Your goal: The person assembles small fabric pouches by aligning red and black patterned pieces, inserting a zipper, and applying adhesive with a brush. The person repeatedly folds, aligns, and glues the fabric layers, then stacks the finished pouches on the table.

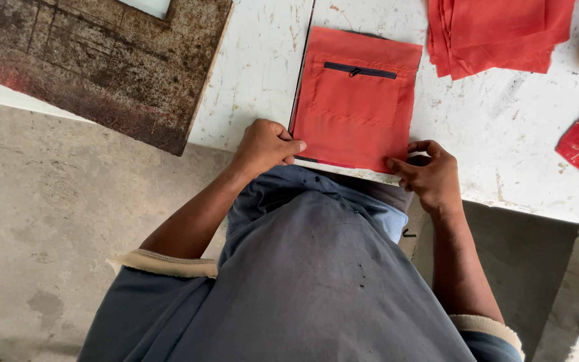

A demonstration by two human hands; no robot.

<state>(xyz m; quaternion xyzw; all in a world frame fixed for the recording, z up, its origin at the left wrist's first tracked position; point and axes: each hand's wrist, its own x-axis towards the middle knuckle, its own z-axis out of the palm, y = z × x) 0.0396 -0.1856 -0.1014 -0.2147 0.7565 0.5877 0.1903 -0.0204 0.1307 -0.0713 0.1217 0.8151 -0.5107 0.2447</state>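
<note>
Grey-blue short-sleeved shirt (pixel 316 281) with beige cuffs (pixel 165 263), dark specks, perhaps stains, down the front.

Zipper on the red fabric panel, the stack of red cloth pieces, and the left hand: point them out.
zipper (pixel 360 70), head view, mid-length.
stack of red cloth pieces (pixel 497 33), head view, top piece.
left hand (pixel 266 146), head view, back of hand.

Left hand (pixel 266 146): knuckles up, fingers curled under, thumb extended rightward onto the near-left corner of the red fabric panel (pixel 356 100).
Right hand (pixel 429 173): at the panel's near-right corner, fingers bent, apparently pinching the edge.
Forearms: bare, angled inward toward the panel; elbows flared outward.
</note>
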